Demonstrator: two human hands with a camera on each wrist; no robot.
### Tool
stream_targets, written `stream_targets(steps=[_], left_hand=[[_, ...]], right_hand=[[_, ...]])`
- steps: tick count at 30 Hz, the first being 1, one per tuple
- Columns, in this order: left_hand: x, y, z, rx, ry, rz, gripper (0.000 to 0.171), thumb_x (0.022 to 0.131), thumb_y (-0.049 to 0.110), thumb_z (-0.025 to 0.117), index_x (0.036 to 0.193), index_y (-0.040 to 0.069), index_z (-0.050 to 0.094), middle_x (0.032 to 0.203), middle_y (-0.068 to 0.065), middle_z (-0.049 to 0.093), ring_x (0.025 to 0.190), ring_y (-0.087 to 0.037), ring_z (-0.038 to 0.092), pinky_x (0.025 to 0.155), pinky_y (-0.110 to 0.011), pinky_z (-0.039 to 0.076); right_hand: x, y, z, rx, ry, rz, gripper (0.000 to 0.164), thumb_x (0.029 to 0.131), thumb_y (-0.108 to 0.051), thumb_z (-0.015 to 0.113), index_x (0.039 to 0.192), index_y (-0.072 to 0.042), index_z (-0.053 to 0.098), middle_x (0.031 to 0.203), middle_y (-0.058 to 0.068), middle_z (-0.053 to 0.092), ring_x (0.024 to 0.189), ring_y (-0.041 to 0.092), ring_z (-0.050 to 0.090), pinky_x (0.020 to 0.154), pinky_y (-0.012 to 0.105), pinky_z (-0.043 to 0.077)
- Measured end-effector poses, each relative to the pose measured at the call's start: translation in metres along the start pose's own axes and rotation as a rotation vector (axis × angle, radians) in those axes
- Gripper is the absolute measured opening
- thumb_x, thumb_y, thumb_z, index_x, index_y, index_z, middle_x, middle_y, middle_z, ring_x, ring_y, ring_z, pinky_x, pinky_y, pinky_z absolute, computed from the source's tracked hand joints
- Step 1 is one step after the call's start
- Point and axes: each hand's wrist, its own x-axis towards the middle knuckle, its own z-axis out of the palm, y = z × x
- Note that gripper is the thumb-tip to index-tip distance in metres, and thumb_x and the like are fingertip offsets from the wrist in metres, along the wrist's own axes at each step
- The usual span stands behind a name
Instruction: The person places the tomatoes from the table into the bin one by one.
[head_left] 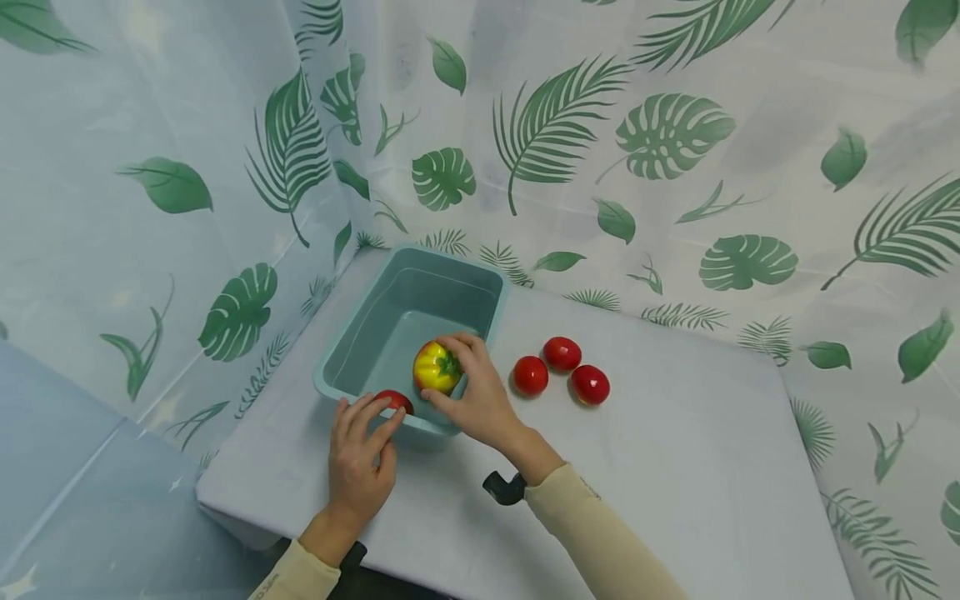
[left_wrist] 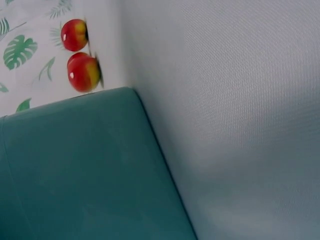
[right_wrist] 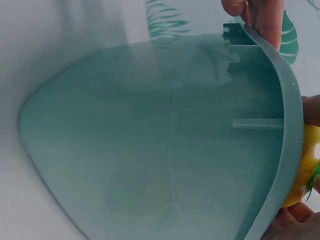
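My right hand point(head_left: 480, 392) pinches a ribbed yellow-and-red tomato point(head_left: 437, 367) between thumb and fingers, over the near right part of a teal basin point(head_left: 390, 321). Its green leafy top faces right. In the right wrist view the tomato point(right_wrist: 307, 165) shows just past the rim, with fingers on both sides. My left hand point(head_left: 363, 458) grips the near left rim, fingers over the edge and thumb outside. Close to those fingertips, inside the basin, is a red tomato point(head_left: 395, 402), partly hidden by the rim and fingers.
On the white-covered table point(head_left: 675, 467), right of the basin, lie three red tomatoes point(head_left: 589, 385), yellow on one side in the left wrist view. A leaf-printed curtain point(head_left: 525, 208) rises behind and left of the table. The table's front edge runs below my left hand.
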Motion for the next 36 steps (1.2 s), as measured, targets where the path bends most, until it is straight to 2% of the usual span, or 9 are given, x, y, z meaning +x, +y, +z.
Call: stream_targets(steps=[4,12,25,31,36], left_hand=[[-0.0006,-0.0005,0.0005,-0.002,0.001,-0.002,0.039,0.081,0.001,0.046,0.108,0.003,0.074,0.115,-0.018,0.065,0.114,-0.043,0.053,0.109,-0.064,0.023],[-0.0013,-0.0007,0.0008,-0.01,0.009,0.005,0.039,0.082,0.001,0.046,0.109,0.003,0.074,0.116,-0.018,0.065,0.114,-0.043,0.053,0.109,-0.064,0.023],[-0.0009,-0.0005,0.001,-0.011,0.004,-0.004,0.039,0.082,0.001,0.047,0.109,0.002,0.074,0.117,-0.018,0.065,0.116,-0.042,0.053,0.108,-0.065,0.023],[-0.0002,-0.0003,0.0019,-0.022,0.016,-0.003,0.038,0.081,-0.001,0.047,0.108,0.002,0.074,0.116,-0.019,0.065,0.115,-0.044,0.053,0.107,-0.066,0.024],[-0.0006,-0.0012,0.0024,-0.022,0.015,-0.004,0.038,0.082,0.0,0.047,0.109,0.002,0.074,0.116,-0.019,0.065,0.116,-0.043,0.052,0.108,-0.065,0.023]], right_hand=[[-0.0009,0.0001,-0.0001,-0.017,-0.011,-0.017,0.068,0.08,-0.022,0.08,0.139,-0.007,0.048,0.136,0.005,0.043,0.118,0.018,0.05,0.101,0.036,0.046],[-0.0023,0.0006,0.0006,-0.057,-0.03,-0.025,0.067,0.08,-0.025,0.079,0.138,-0.012,0.049,0.135,0.004,0.044,0.116,0.018,0.052,0.096,0.035,0.049],[-0.0055,0.0017,0.0036,-0.078,-0.037,-0.049,0.068,0.08,-0.026,0.079,0.138,-0.01,0.049,0.135,0.006,0.044,0.115,0.018,0.052,0.094,0.034,0.05],[-0.0061,0.0057,0.0039,-0.06,-0.027,-0.076,0.07,0.08,-0.025,0.079,0.14,-0.01,0.047,0.138,0.005,0.045,0.122,0.021,0.05,0.097,0.036,0.049],[-0.0059,0.0096,-0.0005,-0.021,0.007,-0.057,0.066,0.081,-0.024,0.077,0.139,-0.012,0.048,0.139,0.003,0.046,0.126,0.017,0.047,0.1,0.039,0.047]])
